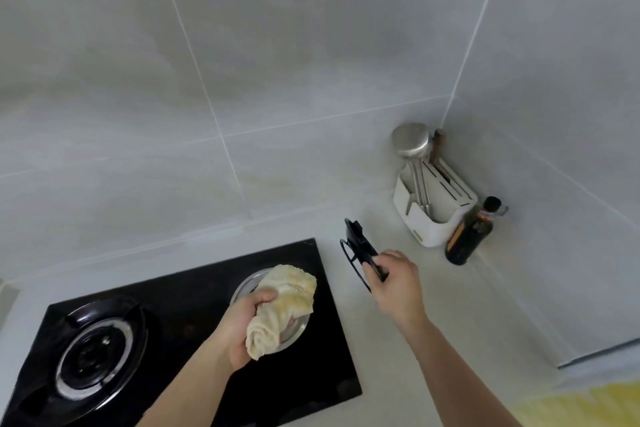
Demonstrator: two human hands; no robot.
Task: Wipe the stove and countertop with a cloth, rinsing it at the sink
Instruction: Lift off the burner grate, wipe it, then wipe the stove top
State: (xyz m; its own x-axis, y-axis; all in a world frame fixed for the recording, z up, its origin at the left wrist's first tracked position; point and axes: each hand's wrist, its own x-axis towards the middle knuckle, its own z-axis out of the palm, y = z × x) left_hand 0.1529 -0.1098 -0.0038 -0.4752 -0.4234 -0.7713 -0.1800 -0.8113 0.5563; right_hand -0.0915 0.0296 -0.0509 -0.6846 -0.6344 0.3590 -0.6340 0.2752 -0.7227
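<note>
Over the right-hand burner of the black glass stove [194, 322], the crumpled cream terry cloth [282, 308] is bunched in the left hand [242, 329], whose fingers curl round it. The cloth sits on or just above the round steel burner dish [249, 282]; contact cannot be told for sure.

The right hand [398, 284] grips the black metal pot-support grate [360, 253], tilted on edge above the pale stone countertop [450, 340] just beside the stove's right edge. The step in hand looks like wiping the stove with that burner stripped of its grate. The next move likely calls for setting the grate down flat on the countertop, or holding it clear, while the cloth works round the dish and out to the glass edges. The left burner [100, 354] has its grate on, so that side seems yet to be done.

In the countertop's far right corner stand a white plastic utensil holder [433, 215] and, touching it, a dark glass sauce bottle [469, 236].

The sink is out of view. The stove's near edge is cut off at the bottom. The burner head lies hidden under the cloth, and whether the cloth is wet cannot be made out.
</note>
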